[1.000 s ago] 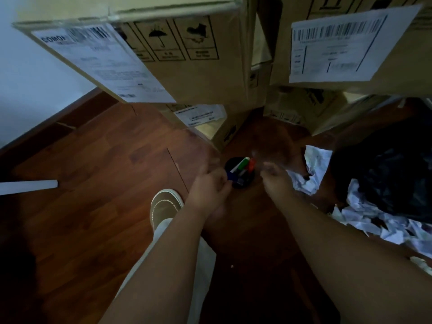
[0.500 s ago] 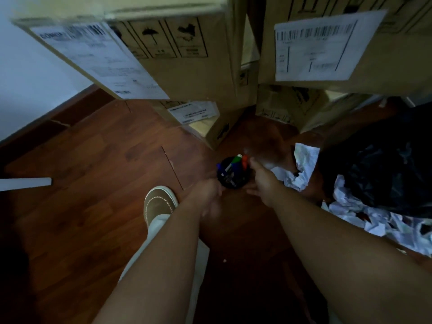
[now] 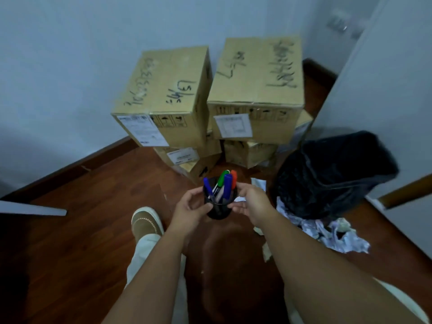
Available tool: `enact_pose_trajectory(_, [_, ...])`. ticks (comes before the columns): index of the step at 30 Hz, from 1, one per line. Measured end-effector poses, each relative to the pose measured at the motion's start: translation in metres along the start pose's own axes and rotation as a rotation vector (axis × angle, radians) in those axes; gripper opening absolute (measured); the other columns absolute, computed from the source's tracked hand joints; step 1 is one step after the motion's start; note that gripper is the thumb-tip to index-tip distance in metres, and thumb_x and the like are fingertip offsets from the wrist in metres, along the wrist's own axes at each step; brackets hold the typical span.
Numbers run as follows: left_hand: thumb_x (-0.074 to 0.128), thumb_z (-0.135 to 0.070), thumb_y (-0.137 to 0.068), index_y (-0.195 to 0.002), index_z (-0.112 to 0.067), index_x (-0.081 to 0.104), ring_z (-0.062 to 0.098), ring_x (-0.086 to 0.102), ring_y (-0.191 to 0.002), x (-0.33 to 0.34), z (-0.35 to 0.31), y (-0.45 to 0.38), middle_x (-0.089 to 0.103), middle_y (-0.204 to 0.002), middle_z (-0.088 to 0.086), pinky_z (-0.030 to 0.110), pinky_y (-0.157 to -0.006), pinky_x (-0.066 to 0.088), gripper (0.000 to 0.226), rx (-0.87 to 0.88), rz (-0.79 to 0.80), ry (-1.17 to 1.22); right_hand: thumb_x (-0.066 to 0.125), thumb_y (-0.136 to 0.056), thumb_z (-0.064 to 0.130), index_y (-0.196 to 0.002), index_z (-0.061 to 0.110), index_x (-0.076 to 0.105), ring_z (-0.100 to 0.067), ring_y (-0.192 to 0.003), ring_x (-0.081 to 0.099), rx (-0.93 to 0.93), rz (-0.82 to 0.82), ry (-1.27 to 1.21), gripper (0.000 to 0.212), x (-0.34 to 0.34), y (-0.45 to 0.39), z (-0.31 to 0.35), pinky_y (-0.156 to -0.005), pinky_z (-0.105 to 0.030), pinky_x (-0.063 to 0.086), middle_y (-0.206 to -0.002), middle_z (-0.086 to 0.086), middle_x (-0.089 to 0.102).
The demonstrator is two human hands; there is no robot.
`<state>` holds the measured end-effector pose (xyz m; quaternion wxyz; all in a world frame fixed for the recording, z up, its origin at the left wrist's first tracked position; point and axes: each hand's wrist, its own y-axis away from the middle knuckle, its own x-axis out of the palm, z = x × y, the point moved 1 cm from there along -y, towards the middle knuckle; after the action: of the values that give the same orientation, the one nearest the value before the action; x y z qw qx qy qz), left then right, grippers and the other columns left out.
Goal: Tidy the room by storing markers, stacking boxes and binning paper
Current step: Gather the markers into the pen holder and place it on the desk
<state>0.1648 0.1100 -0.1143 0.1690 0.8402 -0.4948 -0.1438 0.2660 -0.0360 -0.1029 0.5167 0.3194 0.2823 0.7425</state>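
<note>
1. Lifted off the floor since a second ago, the pen cup (image 3: 218, 208) now sits between both hands in front of the stacked boxes (image 3: 254, 90).
2. Right of the cup: black bin bag (image 3: 332, 174), then crumpled paper (image 3: 339, 235).
3. Left hand (image 3: 189, 210) and right hand (image 3: 253, 204) fingers curl round the cup.
4. Markers (image 3: 223, 183) stand upright inside it.

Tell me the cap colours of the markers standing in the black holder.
Two blue, one green, one orange-red, on the markers in the mesh pen holder; seen in the head view.
</note>
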Motion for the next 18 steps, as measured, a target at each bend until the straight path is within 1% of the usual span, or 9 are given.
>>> enact_pose_trajectory(2, [0.07, 0.011, -0.08, -0.12, -0.012, 0.058, 0.015, 0.063, -0.111, 0.014, -0.018, 0.026, 0.067, -0.12, 0.005, 0.024, -0.088, 0.053, 0.047, 0.054, 0.023, 0.012, 0.033, -0.089, -0.009, -0.133, 0.01, 0.054, -0.023, -0.062, 0.061, -0.07, 0.016, 0.035, 0.053, -0.017, 0.033, 0.007, -0.058, -0.028, 0.049, -0.084, -0.005, 0.066])
enact_pose_trajectory(4, [0.071, 0.01, -0.08, -0.123, -0.01, 0.056, 0.013, 0.061, -0.113, 0.033, -0.038, 0.057, 0.064, -0.124, 0.005, 0.022, -0.088, 0.054, 0.049, 0.11, 0.053, 0.015, 0.037, -0.088, -0.013, -0.135, 0.01, 0.053, -0.019, -0.06, 0.061, -0.168, 0.046, 0.054, 0.055, -0.039, 0.073, 0.015, -0.054, -0.024, 0.051, -0.092, -0.011, 0.069])
enact_pose_trajectory(7, [0.07, 0.007, -0.082, -0.12, -0.014, 0.055, 0.021, 0.056, -0.124, 0.065, -0.065, 0.101, 0.059, -0.133, 0.008, 0.04, -0.101, 0.049, 0.047, 0.161, 0.132, 0.054, 0.047, -0.087, -0.014, -0.138, 0.011, 0.052, -0.012, -0.06, 0.056, -0.353, 0.085, 0.107, 0.057, -0.08, 0.132, 0.024, -0.053, -0.021, 0.045, -0.105, -0.011, 0.067])
enact_pose_trajectory(9, [0.072, 0.001, -0.083, -0.121, -0.017, 0.055, 0.022, 0.052, -0.13, 0.085, -0.078, 0.125, 0.057, -0.138, 0.006, 0.05, -0.107, 0.044, 0.045, 0.178, 0.173, 0.073, 0.052, -0.087, -0.011, -0.136, 0.015, 0.054, -0.006, -0.064, 0.055, -0.453, 0.085, 0.169, 0.055, -0.106, 0.167, 0.027, -0.051, -0.016, 0.043, -0.11, -0.007, 0.067])
enact_pose_trajectory(11, [0.072, -0.004, -0.085, -0.123, -0.019, 0.056, 0.019, 0.052, -0.129, 0.11, -0.094, 0.156, 0.057, -0.138, 0.001, 0.05, -0.107, 0.044, 0.045, 0.209, 0.226, 0.092, 0.056, -0.088, -0.004, -0.136, 0.024, 0.056, -0.009, -0.078, 0.058, -0.553, 0.056, 0.228, 0.056, -0.135, 0.207, 0.027, -0.06, -0.02, 0.045, -0.117, 0.002, 0.068])
enact_pose_trajectory(13, [0.071, -0.003, -0.085, -0.125, -0.018, 0.056, 0.015, 0.055, -0.125, 0.132, -0.107, 0.184, 0.061, -0.133, -0.001, 0.044, -0.103, 0.047, 0.045, 0.266, 0.273, 0.098, 0.06, -0.088, 0.001, -0.13, 0.034, 0.057, -0.01, -0.098, 0.062, -0.642, 0.024, 0.254, 0.054, -0.162, 0.243, 0.026, -0.073, -0.025, 0.046, -0.12, 0.011, 0.067])
enact_pose_trajectory(14, [0.07, -0.003, -0.086, -0.125, -0.017, 0.056, 0.013, 0.057, -0.122, 0.143, -0.113, 0.199, 0.062, -0.13, -0.002, 0.04, -0.099, 0.05, 0.044, 0.299, 0.3, 0.101, 0.062, -0.088, 0.001, -0.129, 0.034, 0.058, -0.009, -0.106, 0.062, -0.681, 0.015, 0.246, 0.053, -0.175, 0.262, 0.024, -0.078, -0.023, 0.048, -0.12, 0.013, 0.067])
enact_pose_trajectory(16, [0.07, -0.004, -0.086, -0.125, -0.019, 0.057, 0.01, 0.059, -0.118, 0.164, -0.123, 0.233, 0.064, -0.126, -0.005, 0.033, -0.089, 0.053, 0.043, 0.359, 0.348, 0.094, 0.064, -0.087, -0.001, -0.13, 0.025, 0.06, -0.008, -0.113, 0.062, -0.741, -0.014, 0.201, 0.05, -0.198, 0.299, 0.018, -0.087, -0.022, 0.05, -0.123, 0.008, 0.068])
enact_pose_trajectory(18, [0.069, -0.004, -0.086, -0.121, -0.023, 0.058, 0.007, 0.059, -0.117, 0.185, -0.132, 0.266, 0.064, -0.125, -0.007, 0.032, -0.089, 0.053, 0.042, 0.404, 0.377, 0.102, 0.067, -0.085, -0.001, -0.125, 0.022, 0.064, -0.01, -0.113, 0.063, -0.803, -0.089, 0.175, 0.046, -0.219, 0.337, 0.011, -0.097, -0.028, 0.05, -0.121, 0.003, 0.069])
